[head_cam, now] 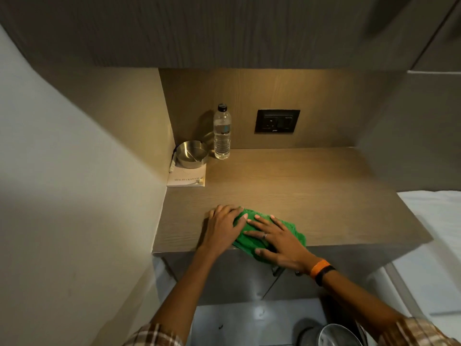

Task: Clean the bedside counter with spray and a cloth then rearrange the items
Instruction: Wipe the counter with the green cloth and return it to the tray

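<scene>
The cloth (269,233) lies at the counter's (299,191) front edge; bottle (222,132), bowl (192,154) and notepad (187,178) crowd its back-left corner.

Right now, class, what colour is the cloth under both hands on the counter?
Green. The cloth shows clearly in the head view, the only view, lying at the counter's front edge.

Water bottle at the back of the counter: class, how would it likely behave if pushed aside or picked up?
Tall and narrow, the water bottle would probably tip if pushed near its cap, and its round body could then roll. It looks nearly full, so likely heavy for its size. The clear plastic may flex under a firm grip.
</scene>
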Motion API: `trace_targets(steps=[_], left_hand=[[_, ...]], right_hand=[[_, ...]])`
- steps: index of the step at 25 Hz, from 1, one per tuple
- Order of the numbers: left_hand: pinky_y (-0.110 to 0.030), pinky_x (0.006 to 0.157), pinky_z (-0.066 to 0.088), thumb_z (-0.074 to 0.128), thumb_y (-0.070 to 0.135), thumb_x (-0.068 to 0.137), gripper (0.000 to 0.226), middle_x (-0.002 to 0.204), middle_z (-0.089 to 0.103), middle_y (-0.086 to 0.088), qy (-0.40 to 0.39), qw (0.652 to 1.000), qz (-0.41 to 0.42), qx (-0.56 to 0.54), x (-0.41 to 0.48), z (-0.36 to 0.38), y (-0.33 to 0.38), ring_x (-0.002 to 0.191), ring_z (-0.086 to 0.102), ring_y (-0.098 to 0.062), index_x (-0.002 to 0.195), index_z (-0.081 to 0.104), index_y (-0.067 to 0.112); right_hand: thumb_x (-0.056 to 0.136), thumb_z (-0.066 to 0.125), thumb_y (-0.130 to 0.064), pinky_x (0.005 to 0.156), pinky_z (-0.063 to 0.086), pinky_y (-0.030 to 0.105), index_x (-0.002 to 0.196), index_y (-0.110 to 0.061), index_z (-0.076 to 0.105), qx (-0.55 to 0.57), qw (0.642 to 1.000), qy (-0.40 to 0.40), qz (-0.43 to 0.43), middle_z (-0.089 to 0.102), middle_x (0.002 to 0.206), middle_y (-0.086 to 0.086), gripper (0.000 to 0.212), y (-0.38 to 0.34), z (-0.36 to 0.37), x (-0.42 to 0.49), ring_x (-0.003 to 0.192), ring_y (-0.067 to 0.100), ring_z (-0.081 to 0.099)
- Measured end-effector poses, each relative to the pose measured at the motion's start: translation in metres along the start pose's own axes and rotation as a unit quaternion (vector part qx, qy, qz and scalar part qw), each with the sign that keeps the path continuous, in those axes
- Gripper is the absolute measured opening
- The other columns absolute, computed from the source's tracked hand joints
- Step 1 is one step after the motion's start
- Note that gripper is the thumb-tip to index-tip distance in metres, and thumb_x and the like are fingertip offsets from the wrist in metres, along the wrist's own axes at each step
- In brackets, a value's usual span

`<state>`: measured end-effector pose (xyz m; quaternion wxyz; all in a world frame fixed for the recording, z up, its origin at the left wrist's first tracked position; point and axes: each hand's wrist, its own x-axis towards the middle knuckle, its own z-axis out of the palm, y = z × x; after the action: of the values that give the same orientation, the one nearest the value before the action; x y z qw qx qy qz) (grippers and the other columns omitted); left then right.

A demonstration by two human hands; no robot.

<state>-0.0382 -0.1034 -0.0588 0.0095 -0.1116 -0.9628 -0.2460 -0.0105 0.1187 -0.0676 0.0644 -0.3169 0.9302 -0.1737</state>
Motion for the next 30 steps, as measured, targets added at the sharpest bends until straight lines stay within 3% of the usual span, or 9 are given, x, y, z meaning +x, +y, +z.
trace_targets(steps=[2,4,7,12,17,20,23,27,30], left_hand=[[-0.036,0.103,0.041,0.055,0.038,0.1,0.048,0.14,0.054,-0.002,-0.025,0.998,-0.038,-0.038,0.008,-0.004,0.011,0.124,0.052,-0.021,0.145,0.047,0.023],[-0.031,0.093,0.048,0.066,0.024,0.095,0.057,0.14,0.056,-0.008,-0.047,0.993,-0.073,-0.082,0.011,-0.006,0.024,0.116,0.06,-0.023,0.146,0.043,0.018],[-0.033,0.09,0.048,0.073,0.017,0.089,0.054,0.135,0.06,-0.009,-0.069,0.98,-0.085,-0.166,0.019,-0.014,0.045,0.122,0.058,-0.024,0.138,0.051,0.022],[-0.052,0.094,0.053,0.072,0.007,0.087,0.037,0.118,0.058,-0.007,-0.099,0.929,-0.06,-0.35,0.024,-0.016,0.088,0.113,0.059,-0.027,0.109,0.047,0.024],[-0.039,0.087,0.044,0.062,-0.013,0.087,0.027,0.084,0.061,0.0,-0.093,0.908,-0.031,-0.408,0.039,0.047,0.185,0.085,0.057,-0.014,0.079,0.057,0.013],[-0.037,0.102,0.05,0.063,-0.008,0.09,0.028,0.101,0.073,0.003,-0.09,0.894,-0.054,-0.435,0.052,0.105,0.271,0.107,0.067,-0.018,0.091,0.074,0.018],[-0.039,0.105,0.051,0.065,-0.005,0.09,0.038,0.126,0.065,-0.003,-0.125,0.897,-0.045,-0.422,0.059,0.164,0.354,0.12,0.061,-0.023,0.113,0.072,0.024],[-0.01,0.1,0.04,0.069,-0.005,0.084,0.057,0.126,0.049,-0.002,-0.121,0.935,0.064,-0.326,0.065,0.248,0.444,0.114,0.052,-0.013,0.133,0.063,0.022],[0.005,0.091,0.03,0.063,-0.005,0.084,0.058,0.13,0.045,-0.003,-0.128,0.95,0.132,-0.254,0.069,0.317,0.497,0.104,0.041,0.005,0.139,0.058,0.015]], right_hand=[[0.094,0.043,-0.066,0.12,0.03,0.052,0.14,-0.041,0.054,0.037,0.984,0.121,0.126,0.046,0.155,-0.009,0.053,0.0,0.0,-0.018,0.146,0.015,0.035],[0.088,0.054,-0.069,0.098,0.037,0.041,0.138,-0.038,0.057,-0.028,0.952,0.175,0.25,0.054,0.138,-0.006,0.059,-0.002,0.003,-0.035,0.128,0.02,0.046],[0.083,0.064,-0.067,0.087,0.031,0.037,0.141,-0.032,0.053,-0.015,0.938,0.124,0.324,0.059,0.127,-0.003,0.069,-0.008,-0.002,-0.035,0.121,0.025,0.052],[0.076,0.085,-0.047,0.067,0.052,0.036,0.09,-0.015,0.075,0.182,0.912,0.057,0.363,0.077,0.084,0.007,0.036,0.017,-0.038,-0.074,0.082,0.025,0.073],[0.079,0.085,-0.017,0.058,0.057,0.02,0.098,-0.016,0.074,0.481,0.747,0.206,0.41,0.078,0.098,0.009,0.022,0.098,-0.078,-0.18,0.07,0.005,0.075],[0.082,0.078,-0.002,0.094,0.06,0.043,0.121,-0.006,0.069,0.595,0.625,0.289,0.414,0.075,0.118,0.016,0.04,0.165,-0.09,-0.244,0.108,0.03,0.074],[0.087,0.072,-0.001,0.095,0.059,0.048,0.13,-0.007,0.063,0.647,0.536,0.351,0.414,0.072,0.125,0.017,0.044,0.232,-0.094,-0.303,0.118,0.036,0.068],[0.092,0.064,-0.002,0.086,0.06,0.044,0.135,-0.016,0.052,0.616,0.512,0.408,0.438,0.065,0.134,0.014,0.047,0.324,-0.096,-0.363,0.11,0.029,0.067],[0.094,0.058,0.005,0.087,0.06,0.038,0.138,-0.026,0.043,0.538,0.576,0.419,0.451,0.059,0.133,0.006,0.057,0.384,-0.083,-0.397,0.108,0.021,0.064]])
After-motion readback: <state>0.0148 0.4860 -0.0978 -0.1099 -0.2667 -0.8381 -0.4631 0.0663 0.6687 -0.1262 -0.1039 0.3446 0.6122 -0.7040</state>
